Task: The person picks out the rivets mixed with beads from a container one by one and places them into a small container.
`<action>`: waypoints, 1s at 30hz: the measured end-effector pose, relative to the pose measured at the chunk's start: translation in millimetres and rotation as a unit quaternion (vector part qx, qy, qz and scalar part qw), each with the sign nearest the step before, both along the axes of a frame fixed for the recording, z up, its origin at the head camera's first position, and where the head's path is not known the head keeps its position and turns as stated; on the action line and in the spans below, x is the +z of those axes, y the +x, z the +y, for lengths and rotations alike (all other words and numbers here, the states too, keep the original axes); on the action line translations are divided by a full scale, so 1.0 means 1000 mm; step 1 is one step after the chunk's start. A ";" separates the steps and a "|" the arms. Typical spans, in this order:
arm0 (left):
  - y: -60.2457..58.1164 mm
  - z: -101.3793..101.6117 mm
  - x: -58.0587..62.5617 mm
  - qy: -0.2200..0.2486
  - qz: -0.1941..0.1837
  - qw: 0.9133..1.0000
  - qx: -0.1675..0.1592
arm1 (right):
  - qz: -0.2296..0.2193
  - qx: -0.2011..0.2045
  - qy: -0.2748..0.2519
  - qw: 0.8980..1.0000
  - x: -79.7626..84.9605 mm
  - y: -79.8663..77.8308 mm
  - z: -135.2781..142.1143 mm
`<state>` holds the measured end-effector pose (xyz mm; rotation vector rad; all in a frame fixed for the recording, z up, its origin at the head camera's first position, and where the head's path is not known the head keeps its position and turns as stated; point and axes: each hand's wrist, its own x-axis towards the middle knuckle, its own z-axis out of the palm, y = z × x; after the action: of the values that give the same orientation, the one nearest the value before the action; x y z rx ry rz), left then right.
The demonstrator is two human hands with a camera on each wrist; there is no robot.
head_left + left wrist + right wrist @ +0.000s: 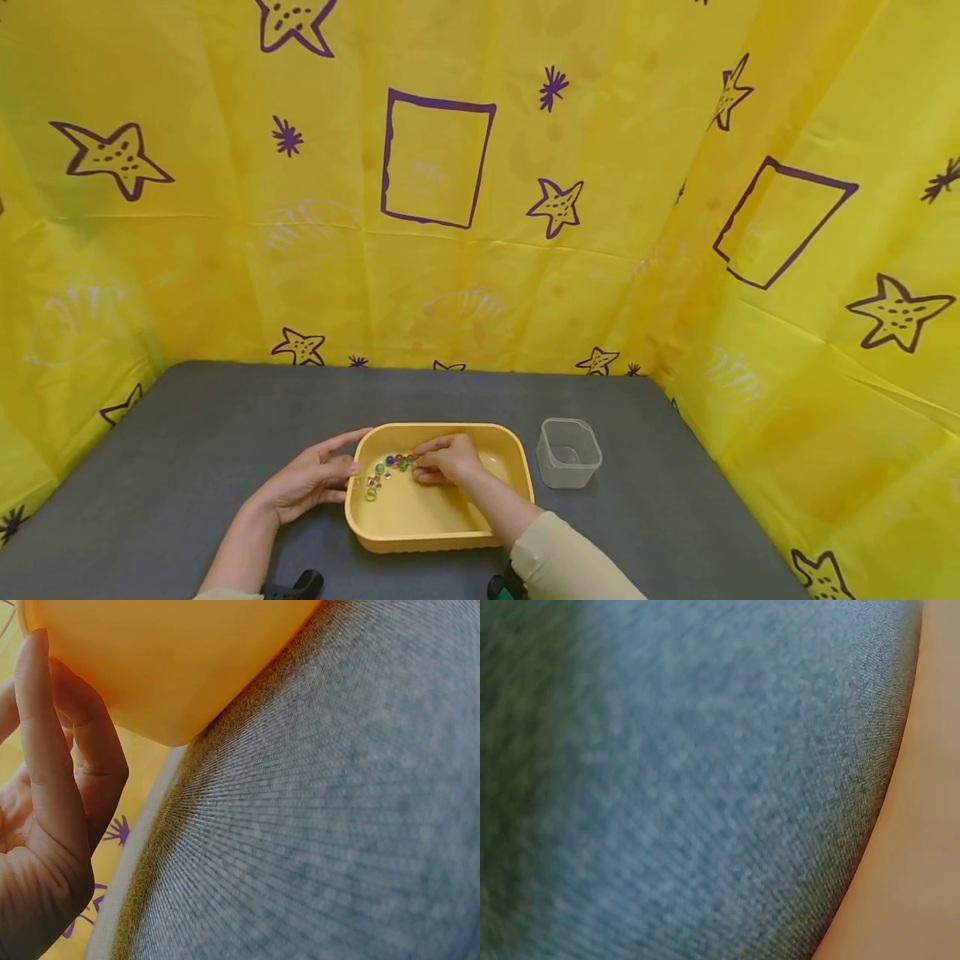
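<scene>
In the head view a yellow rectangular tub (423, 521) with rounded corners sits on the table. My left hand (311, 479) holds its left side, thumb at the rim and fingers along the outside; the left wrist view shows fingertips against the yellow wall (172, 667). My right hand (450, 460) reaches inside, fingers bent down at the marbles. Several small glass marbles lie along the tub's left and back floor, among them a blue marble (390, 460) and a green marble (371, 495). I cannot tell whether the right fingertips hold a marble.
A clear square plastic container (567, 467) stands right of the tub. Beneath both is a dark grey tabletop (675, 517). Yellow cloth (480, 275) with purple drawings hangs behind and at the sides. The right wrist view shows mostly grey fabric (705, 780) and the tub's outer wall (915, 847).
</scene>
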<state>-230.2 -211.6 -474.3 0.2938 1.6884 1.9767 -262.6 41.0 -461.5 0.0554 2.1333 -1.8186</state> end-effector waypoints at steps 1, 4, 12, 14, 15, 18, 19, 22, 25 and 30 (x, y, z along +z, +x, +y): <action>0.000 0.000 0.000 -0.002 -0.001 1.000 0.000 | -0.002 0.002 0.000 1.000 0.000 0.000 0.000; -0.001 0.000 -0.001 -0.007 -0.004 1.000 0.001 | -0.005 0.004 0.002 1.000 -0.002 0.000 0.000; -0.001 -0.002 0.000 -0.009 -0.006 1.000 0.006 | -0.001 -0.003 0.026 1.000 -0.003 -0.003 -0.005; -0.001 -0.001 0.001 -0.008 -0.006 1.000 0.004 | -0.001 -0.007 0.033 0.999 -0.002 -0.003 -0.006; -0.001 -0.001 0.001 -0.009 -0.006 1.000 0.003 | -0.001 -0.009 0.036 0.999 -0.002 -0.003 -0.007; 0.000 0.000 0.001 -0.007 -0.003 1.000 -0.002 | 0.001 -0.015 0.043 0.999 -0.001 -0.002 -0.007; 0.000 0.000 0.001 -0.006 -0.002 1.000 -0.003 | 0.001 -0.016 0.043 0.999 -0.002 -0.002 -0.007; 0.001 0.000 0.001 -0.002 0.001 1.000 -0.006 | 0.000 -0.019 0.041 0.999 -0.002 -0.002 -0.007; 0.001 0.000 0.001 -0.001 0.002 1.000 -0.006 | 0.001 -0.020 0.040 0.999 -0.002 -0.002 -0.007; 0.000 0.001 0.001 0.000 0.001 1.000 -0.005 | 0.009 -0.020 0.061 0.998 0.000 -0.001 -0.005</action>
<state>-229.7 -210.3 -473.0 0.3030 1.6859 1.9699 -263.2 35.5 -461.1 0.1119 2.2696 -1.7136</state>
